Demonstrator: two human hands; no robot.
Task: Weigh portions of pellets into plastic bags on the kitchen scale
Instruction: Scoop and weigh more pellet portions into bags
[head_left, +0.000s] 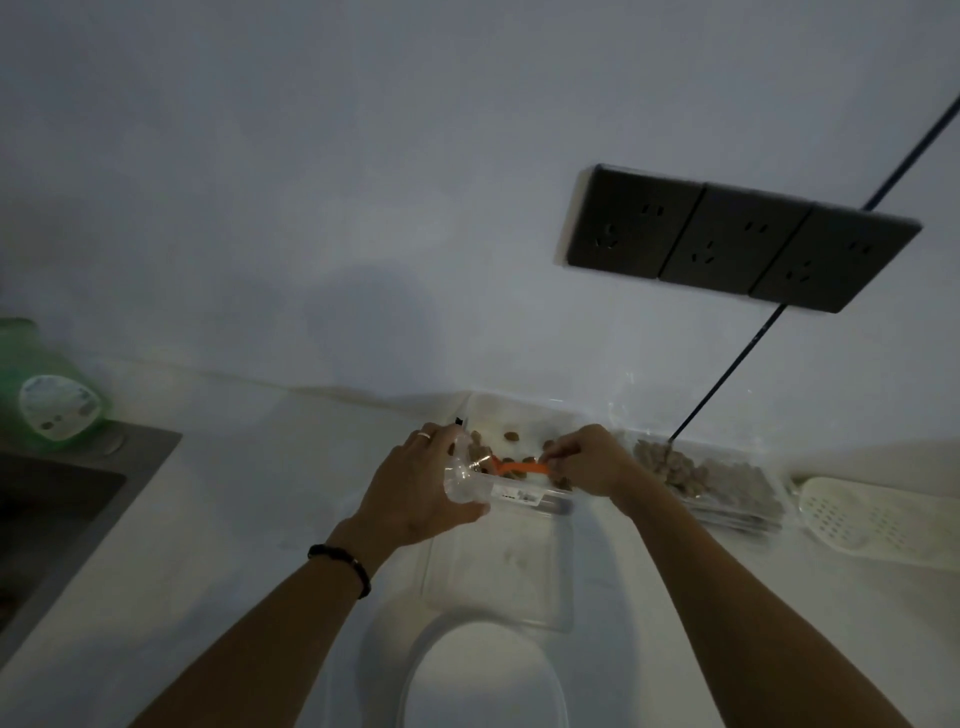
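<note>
No legible txt; bottle label (58, 410) blurred.

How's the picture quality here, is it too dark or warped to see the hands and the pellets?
Head view: dim and underexposed, corners darkest; wide-angle warp tilts the socket panel; soft shadow on the wall above the hands. The left hand holding the clear bag and the right hand pinching the orange scoop read clearly; the pellets look soft and grainy.

Clear plastic bag (464, 475) held open beside brown pellets (511, 436) in a clear container (524, 415)
</note>
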